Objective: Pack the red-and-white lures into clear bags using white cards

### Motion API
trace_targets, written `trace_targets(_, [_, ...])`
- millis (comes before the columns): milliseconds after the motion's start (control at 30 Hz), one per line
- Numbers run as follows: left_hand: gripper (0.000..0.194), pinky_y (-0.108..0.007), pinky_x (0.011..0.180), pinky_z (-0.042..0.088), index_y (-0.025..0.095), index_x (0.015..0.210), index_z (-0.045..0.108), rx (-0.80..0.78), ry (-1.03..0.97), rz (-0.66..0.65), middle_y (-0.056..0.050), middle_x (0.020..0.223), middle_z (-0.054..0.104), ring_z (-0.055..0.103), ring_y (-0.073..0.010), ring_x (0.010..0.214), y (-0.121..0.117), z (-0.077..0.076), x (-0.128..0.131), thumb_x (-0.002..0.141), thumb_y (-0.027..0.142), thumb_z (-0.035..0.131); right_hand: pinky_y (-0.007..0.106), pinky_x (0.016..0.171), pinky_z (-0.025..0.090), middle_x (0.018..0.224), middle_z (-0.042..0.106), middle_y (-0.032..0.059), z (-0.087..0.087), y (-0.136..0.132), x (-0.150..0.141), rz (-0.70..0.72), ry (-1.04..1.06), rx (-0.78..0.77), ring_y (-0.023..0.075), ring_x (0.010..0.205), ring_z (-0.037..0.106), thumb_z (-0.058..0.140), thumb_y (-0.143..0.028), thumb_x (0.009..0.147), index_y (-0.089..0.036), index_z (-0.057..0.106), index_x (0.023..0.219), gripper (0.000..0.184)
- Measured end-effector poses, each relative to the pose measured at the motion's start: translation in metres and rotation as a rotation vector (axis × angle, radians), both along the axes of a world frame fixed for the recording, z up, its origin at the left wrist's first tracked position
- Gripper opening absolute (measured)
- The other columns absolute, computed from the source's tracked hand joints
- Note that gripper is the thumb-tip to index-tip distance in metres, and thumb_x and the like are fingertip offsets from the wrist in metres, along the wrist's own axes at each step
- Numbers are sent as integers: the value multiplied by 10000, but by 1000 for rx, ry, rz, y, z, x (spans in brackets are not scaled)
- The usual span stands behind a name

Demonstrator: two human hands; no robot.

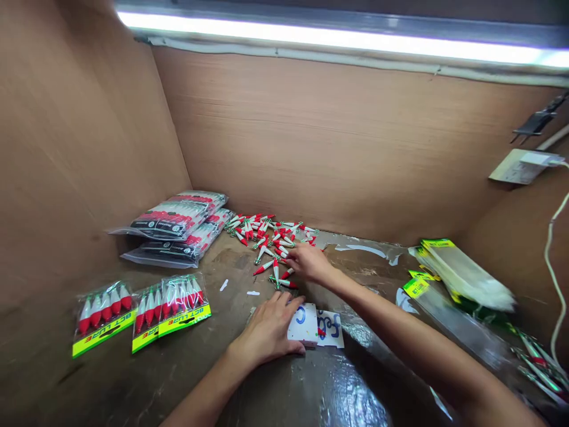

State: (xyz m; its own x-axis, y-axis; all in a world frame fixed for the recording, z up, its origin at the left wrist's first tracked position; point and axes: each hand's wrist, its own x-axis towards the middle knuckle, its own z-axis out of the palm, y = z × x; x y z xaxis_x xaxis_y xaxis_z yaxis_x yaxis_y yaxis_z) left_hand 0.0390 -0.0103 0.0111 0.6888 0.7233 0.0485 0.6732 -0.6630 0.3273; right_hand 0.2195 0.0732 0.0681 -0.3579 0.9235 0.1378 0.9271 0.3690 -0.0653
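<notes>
My left hand rests on the table around a small white box with blue writing, its thumb along the near side and its fingers over the far side. A white card with blue lettering lies against the box's right side. My right hand is at the near right edge of a loose pile of red-and-white fishing floats with green ends. Its fingers are curled together and their tips are partly hidden, so what they hold is unclear. One float lies just beyond my left fingertips.
Filled packs with yellow labels lie at the left. Stacked bags of floats stand in the back left corner. Clear yellow-topped sleeves are at the right, near more floats and a hanging white cable.
</notes>
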Motion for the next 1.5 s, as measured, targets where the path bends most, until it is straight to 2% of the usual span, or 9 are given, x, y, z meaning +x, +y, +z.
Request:
trace_targets(200, [837,-450,892,499,279,1279,538,18,17,10,-83,1191,566,525,-337,1104,-2,4,0,572,626,823,350,798,502,1013,725,199,-12,36,-47,-48,-168,5,305,996,664,623,-187,828,-129,744,969,195])
trace_targets(400, [979,-463,917,489,324,1415,426,21,-9,-5,-88,1250,549,506,-343,1146,-2,0,-1,573,601,840,373,844,506,1043,721,191,-14,39,-28,-66,-261,-14,299,1021,654,611,-269,851,-137,740,984,228])
trace_targets(700, [936,-460,921,493,310,1416,448,10,-11,-38,-93,1229,565,518,-344,1139,-2,3,-1,608,601,821,359,855,489,1113,680,199,-12,30,-25,-42,-170,-33,305,1065,616,619,-210,794,-111,719,986,239])
trace_targets(933, [947,-474,949,480,321,1430,429,6,-27,-34,-101,1298,536,510,-347,1175,-1,0,-2,610,582,828,306,728,491,943,714,120,5,8,39,-136,177,-5,230,857,660,516,-272,877,-126,679,986,245])
trace_targets(1033, [947,-481,944,480,329,1438,412,-13,-32,-21,-97,1304,533,508,-346,1183,-1,-1,-1,619,577,819,265,642,503,843,711,68,-2,-17,80,-148,381,-53,161,710,653,453,-287,919,-109,644,1103,320])
trace_targets(1133, [948,-480,949,473,335,1447,393,-14,-40,-7,-93,1313,527,508,-341,1187,-1,-2,1,628,553,817,285,652,531,874,709,60,-23,-52,113,-155,987,-196,141,676,649,547,-409,902,-131,610,1202,414])
trace_targets(1233, [937,-468,935,478,345,1449,386,-14,-61,11,-86,1310,531,513,-334,1182,-1,-2,4,637,530,815,312,720,542,911,719,74,-47,-87,132,-214,1433,-295,167,750,670,744,-462,772,-154,677,1045,417])
trace_targets(1333, [924,-454,954,470,342,1464,364,3,-127,19,-86,1345,515,495,-322,1213,1,-2,7,671,516,805,317,761,539,932,737,86,-63,-115,139,-249,1509,-280,188,810,680,798,-426,737,-162,706,983,373])
trace_targets(1500, [895,-448,998,447,316,1484,342,54,-255,5,-89,1344,517,491,-304,1222,6,-4,12,725,501,780,343,809,543,964,754,90,-71,-138,140,-271,1380,-264,216,867,691,783,-419,758,-167,735,977,337])
